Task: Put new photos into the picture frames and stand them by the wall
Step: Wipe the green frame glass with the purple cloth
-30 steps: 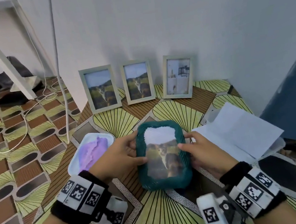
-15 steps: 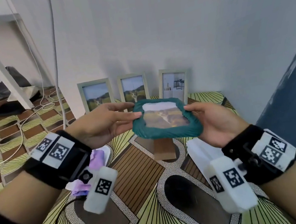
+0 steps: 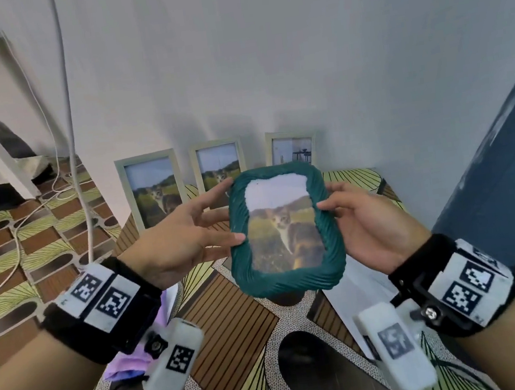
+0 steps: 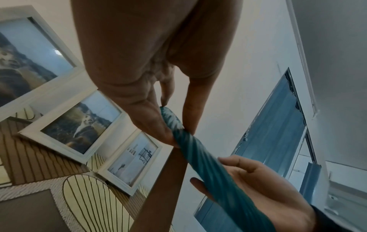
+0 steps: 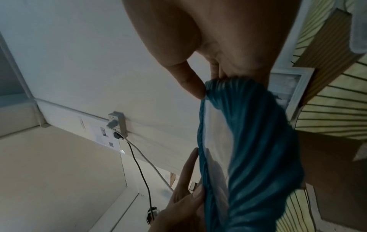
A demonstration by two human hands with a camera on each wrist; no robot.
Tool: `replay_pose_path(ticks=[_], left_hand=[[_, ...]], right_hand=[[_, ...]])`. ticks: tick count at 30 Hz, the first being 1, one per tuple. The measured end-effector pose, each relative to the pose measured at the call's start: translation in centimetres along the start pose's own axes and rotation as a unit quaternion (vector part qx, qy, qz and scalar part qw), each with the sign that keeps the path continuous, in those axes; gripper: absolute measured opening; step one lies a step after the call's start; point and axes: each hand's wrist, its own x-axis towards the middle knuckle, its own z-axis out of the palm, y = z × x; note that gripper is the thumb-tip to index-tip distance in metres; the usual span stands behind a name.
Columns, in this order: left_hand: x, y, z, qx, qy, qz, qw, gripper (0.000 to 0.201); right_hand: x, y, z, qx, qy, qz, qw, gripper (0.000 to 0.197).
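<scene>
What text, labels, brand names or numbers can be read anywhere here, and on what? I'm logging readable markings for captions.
No readable words, brands or numbers show in any view.
Wrist bands and wrist cameras: black-and-white square code markers only, no letters.
Paper sheets on the wall by the socket, right wrist view: printed marks too small and blurred to read.
Teal frame and the three white frames: photos only, no captions.

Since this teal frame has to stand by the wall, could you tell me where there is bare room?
Bare tabletop lies along the wall right of the third white frame, before the table's corner. Leftward, the two cat-photo frames fill it.
</scene>
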Motion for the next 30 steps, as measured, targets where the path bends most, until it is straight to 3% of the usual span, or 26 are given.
replay_pose_path(ticks=[4, 8, 14, 21, 30], left_hand=[[1.8, 0.8, 0.5, 0.056, -0.01, 0.039, 0.998, 0.094], [3.7, 2.1, 1.7, 0.134, -0.012, 0.086, 0.987, 0.093], [7.4, 3.5, 4.0, 0.206, -0.014, 0.135, 0.969, 0.095], [14.1, 3.4, 6.8, 0.179, -0.009, 0.124, 0.976, 0.084], [22.5, 2.5, 9.7, 0.158, -0.025, 0.115, 0.98, 0.083]], right_hand=[[0.9, -1.3, -0.4, 0.007, 0.014, -0.027, 1.0, 0.012], [1.2, -3.7, -1.3, -0.071, 0.024, -0.059, 0.995, 0.006], [1.5, -7.9, -4.1, -0.214, 0.017, -0.074, 0.974, 0.017], [5.2, -11.3, -8.3, -0.224, 0.022, -0.07, 0.972, 0.021], [10.8, -12.7, -14.3, -0.253, 0.079, -0.107, 0.958, 0.024]])
